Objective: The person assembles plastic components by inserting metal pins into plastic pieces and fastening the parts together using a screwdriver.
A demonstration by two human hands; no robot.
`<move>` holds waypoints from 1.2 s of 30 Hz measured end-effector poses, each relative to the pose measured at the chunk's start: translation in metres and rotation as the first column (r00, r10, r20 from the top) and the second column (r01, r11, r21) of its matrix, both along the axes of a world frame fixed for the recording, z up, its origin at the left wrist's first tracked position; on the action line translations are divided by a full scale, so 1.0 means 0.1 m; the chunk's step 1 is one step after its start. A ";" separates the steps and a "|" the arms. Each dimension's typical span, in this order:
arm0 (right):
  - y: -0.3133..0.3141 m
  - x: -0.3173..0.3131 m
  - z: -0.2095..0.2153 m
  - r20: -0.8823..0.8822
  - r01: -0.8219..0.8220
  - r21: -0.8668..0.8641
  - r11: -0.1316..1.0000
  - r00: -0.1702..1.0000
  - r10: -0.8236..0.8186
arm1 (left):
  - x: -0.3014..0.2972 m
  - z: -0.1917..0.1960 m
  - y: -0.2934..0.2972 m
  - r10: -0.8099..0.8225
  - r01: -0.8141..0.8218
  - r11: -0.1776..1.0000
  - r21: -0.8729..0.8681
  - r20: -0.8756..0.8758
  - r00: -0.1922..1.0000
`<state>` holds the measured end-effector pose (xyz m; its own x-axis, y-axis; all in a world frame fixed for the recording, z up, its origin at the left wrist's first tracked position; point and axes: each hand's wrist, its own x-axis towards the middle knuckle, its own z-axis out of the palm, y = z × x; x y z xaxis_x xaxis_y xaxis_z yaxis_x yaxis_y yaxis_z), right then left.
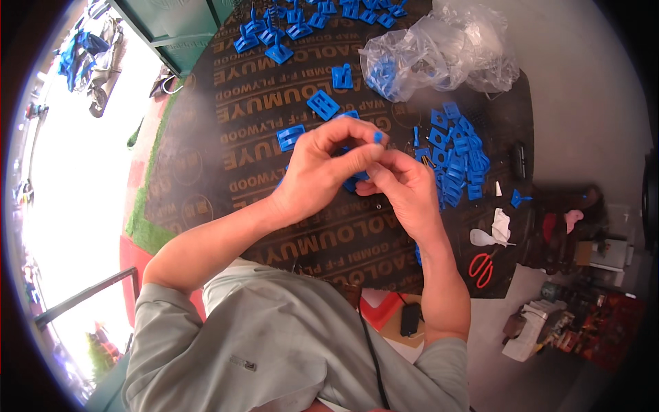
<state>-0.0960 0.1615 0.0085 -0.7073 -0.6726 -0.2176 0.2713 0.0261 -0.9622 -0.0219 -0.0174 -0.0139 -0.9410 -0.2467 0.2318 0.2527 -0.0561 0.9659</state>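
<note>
Over the middle of the dark table, my two hands meet at the fingertips. My left hand (317, 166) is closed in a pinch, and a small blue plastic part (378, 137) pokes out at its thumb and index finger. Just beside it, my right hand (410, 192) has its thumb and fingers drawn together against the left fingertips. Whatever lies between the right fingers is hidden. Flat blue slotted pieces (323, 104) lie beyond my left hand, partly covered by it. To the right of my right hand is a pile of blue plastic parts (456, 154).
Several blue pieces with upright stems (279, 51) stand at the table's far edge. A clear plastic bag (439, 51) with blue parts sits far right. Red-handled scissors (481, 269), a white squeeze bottle (482, 237) and a black tool (519, 160) lie along the right side.
</note>
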 end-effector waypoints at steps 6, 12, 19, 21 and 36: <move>0.08 -0.07 0.07 -0.051 -0.006 0.080 0.997 0.999 0.010 | -0.05 0.08 -0.18 -0.166 0.013 0.818 0.575 0.214 0.963; 0.10 -0.06 0.08 -0.041 -0.008 0.066 0.998 0.999 0.011 | -0.06 0.12 -0.20 -0.241 0.068 0.756 0.651 0.180 0.954; 0.11 -0.07 0.12 -0.048 -0.013 0.070 0.997 0.999 0.017 | -0.06 0.12 -0.22 -0.273 0.117 0.763 0.636 0.152 0.950; 0.12 -0.07 0.12 -0.049 -0.015 0.075 0.997 0.999 0.019 | -0.06 0.12 -0.22 -0.274 0.127 0.764 0.632 0.140 0.952; 0.13 -0.09 0.13 -0.027 -0.027 0.029 0.999 0.999 0.028 | -0.07 0.10 -0.22 -0.288 0.135 0.738 0.662 0.127 0.949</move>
<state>-0.1051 0.1749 0.0215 -0.6946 -0.6856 -0.2179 0.2436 0.0609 -0.9680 -0.0288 -0.0398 -0.0038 -0.9924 -0.0529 -0.1116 -0.0421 -0.7041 0.7088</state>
